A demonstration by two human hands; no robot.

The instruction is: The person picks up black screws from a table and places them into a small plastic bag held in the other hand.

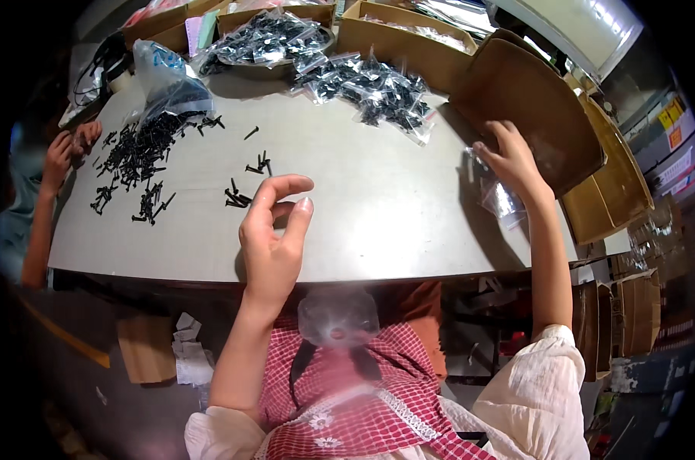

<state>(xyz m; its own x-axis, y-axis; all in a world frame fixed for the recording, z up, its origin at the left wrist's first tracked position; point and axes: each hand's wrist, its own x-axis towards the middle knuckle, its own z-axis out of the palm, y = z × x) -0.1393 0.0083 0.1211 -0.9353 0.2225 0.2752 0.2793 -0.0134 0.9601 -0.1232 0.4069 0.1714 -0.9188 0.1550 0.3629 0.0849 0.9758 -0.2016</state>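
- Counter (378, 230): loose black screws (137, 153) piled far left, well apart from your hands.
- Right hand (512, 161): fingers closed on small clear bags (501, 198) at counter's right edge. Thin, slippery, limp; pinch at the mouth.
- Left hand (275, 230): half open, fingers curled, holding nothing visible.

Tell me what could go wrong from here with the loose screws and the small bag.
The few black screws lie just beyond the left hand, whose fingers are curled and empty; a sweep could scatter them. The right hand touches a small clear bag near the table's right edge, so it may slide off. The big screw pile lies close to another person's hands.
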